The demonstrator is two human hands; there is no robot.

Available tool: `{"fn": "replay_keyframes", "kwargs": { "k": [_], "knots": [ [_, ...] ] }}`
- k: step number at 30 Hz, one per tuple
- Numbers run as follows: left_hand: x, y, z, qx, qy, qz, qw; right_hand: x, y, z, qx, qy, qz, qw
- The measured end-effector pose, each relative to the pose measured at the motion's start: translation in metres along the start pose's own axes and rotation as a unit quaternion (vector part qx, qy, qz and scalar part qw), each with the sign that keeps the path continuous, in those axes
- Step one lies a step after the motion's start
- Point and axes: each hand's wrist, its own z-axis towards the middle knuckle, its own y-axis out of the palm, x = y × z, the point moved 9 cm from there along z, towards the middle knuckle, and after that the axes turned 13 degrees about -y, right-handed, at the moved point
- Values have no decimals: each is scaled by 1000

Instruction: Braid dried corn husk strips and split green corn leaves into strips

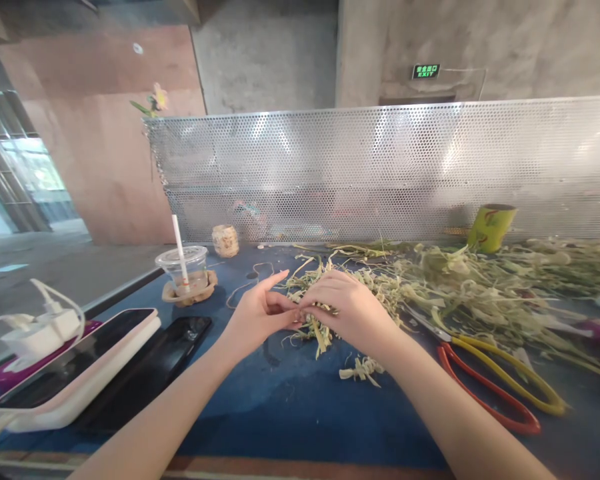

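Strips of curly, pale-green plant (323,339) sit pinched by one left hand (253,310) and one right hand (347,310) above one blue desk (300,420).

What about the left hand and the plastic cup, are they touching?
Apart: the head view shows blue tabletop between the left hand and the plastic cup.

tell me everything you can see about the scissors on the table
The scissors lie unheld on the blue tabletop, just right of the right forearm. One looped handle is red, the other yellow, both plastic-looking. The metallic blades point away and leftward, reaching the pale plant strips; their tips are hard to make out.
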Motion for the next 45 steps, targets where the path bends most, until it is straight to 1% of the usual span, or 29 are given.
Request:
{"fn": "replay_keyframes", "kwargs": {
  "k": [3, 6, 11, 13, 16, 19, 25, 28, 32, 37, 42, 43, 45],
  "knots": [
    [-2, -2, 1, 4, -6, -15, 1000, -10, 4, 1, -25, -48, -59, 997],
    [-1, -2, 1, 8, -6, -14, 1000, -19, 2, 1, -26, -93, -115, 989],
    [1, -5, -1, 22, -10, -37, 999, -25, -7, 0, 2, -111, -196, 974],
    [1, -5, -1, 25, -13, -43, 999, -25, -5, 0, -4, -111, -199, 974],
    [0, -6, 0, 27, -14, -40, 999, -22, 2, -1, -10, -107, -164, 981],
    [-1, -5, 1, 19, -4, -25, 999, -19, 3, -2, -5, -99, -154, 983],
    [-6, -5, 3, 11, -14, -36, 999, -28, 1, -2, -59, -145, -228, 961],
    [-6, -5, 3, 13, -16, -28, 999, -33, -2, -2, -55, -166, -269, 947],
    [-6, -5, 3, 21, -22, -18, 999, -40, 1, -2, -50, -201, -301, 931],
    [-4, -5, 3, 21, -9, -14, 1000, -35, 3, 1, -46, -165, -329, 929],
    [-4, -5, 3, 29, -2, 37, 999, -44, 11, -3, -72, -230, -293, 925],
    [-4, -5, 3, 29, -1, 38, 999, -44, 10, -3, -71, -229, -295, 925],
    [-3, -4, 2, 24, 5, 30, 999, -40, 7, -2, -59, -202, -313, 926]
  ]
}}
